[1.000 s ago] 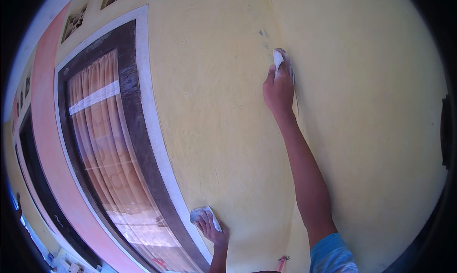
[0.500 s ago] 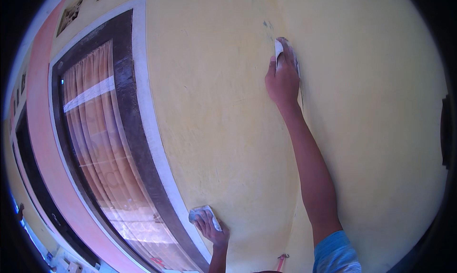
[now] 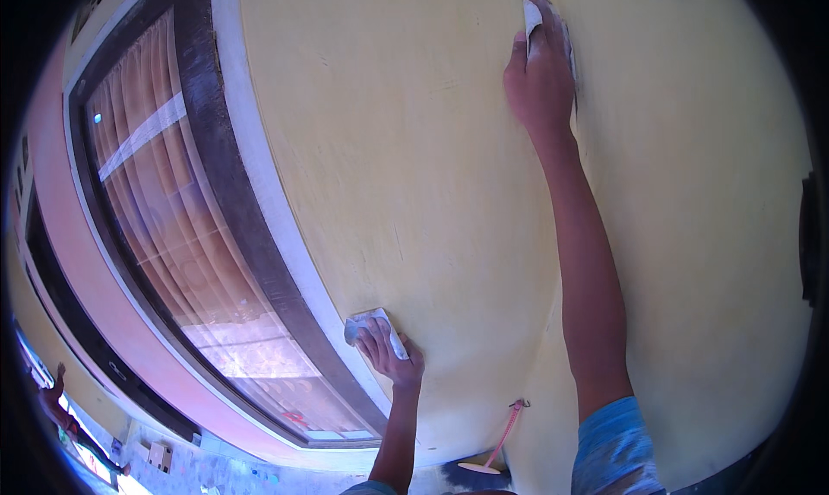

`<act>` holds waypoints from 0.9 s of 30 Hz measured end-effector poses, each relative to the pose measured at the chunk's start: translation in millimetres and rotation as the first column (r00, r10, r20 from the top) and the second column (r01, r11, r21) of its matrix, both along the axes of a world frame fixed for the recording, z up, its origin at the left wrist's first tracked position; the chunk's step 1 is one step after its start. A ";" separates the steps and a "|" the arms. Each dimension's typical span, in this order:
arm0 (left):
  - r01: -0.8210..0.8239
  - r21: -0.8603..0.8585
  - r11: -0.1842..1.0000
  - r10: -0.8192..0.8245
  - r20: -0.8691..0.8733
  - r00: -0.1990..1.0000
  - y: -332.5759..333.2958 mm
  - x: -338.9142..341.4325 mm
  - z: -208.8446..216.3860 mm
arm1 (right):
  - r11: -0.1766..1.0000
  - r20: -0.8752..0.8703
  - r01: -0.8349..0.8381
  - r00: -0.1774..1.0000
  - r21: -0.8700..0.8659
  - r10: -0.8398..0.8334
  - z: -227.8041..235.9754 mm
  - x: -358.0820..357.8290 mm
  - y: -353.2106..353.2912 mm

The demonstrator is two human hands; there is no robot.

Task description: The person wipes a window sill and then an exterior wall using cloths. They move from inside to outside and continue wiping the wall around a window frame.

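Right of the window (image 3: 194, 244), the left hand (image 3: 395, 354) clasps a pale sheet (image 3: 357, 326); farther right, the right hand (image 3: 541, 85) clasps a second sheet (image 3: 533, 15). The view has tipped down; handling seems uninterrupted.

Pale yellow walls (image 3: 397, 201) meet in a corner at right, beside a tall window with a dark frame (image 3: 211, 123), white trim (image 3: 246, 141) and a peach curtain (image 3: 160, 214) behind glass streaked with bright reflections. Farther left, a pink band (image 3: 60, 193) runs between the window and a dark door (image 3: 142, 396), while daylight glares beyond the pale floor (image 3: 207, 469) at far left.
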State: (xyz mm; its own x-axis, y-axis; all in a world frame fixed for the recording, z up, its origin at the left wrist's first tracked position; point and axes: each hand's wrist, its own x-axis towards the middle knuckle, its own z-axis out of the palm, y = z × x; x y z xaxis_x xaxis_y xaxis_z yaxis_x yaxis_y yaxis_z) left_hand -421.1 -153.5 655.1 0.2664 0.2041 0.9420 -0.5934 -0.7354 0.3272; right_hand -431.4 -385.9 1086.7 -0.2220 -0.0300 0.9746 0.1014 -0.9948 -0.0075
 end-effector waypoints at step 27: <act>0.053 0.040 0.998 -0.053 -0.001 0.999 4.4 18.2 -48.1 | 0.998 -0.051 -0.064 0.997 0.022 0.065 -84.2 -20.2 10.7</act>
State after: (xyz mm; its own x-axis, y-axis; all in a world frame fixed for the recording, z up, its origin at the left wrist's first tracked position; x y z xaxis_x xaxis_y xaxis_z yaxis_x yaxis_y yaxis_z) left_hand -402.9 -149.2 606.9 0.2755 0.1521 0.9492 -0.6317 -0.7156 0.2981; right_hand -451.5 -375.2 1002.5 -0.1683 -0.0623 0.9838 0.1640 -0.9859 -0.0344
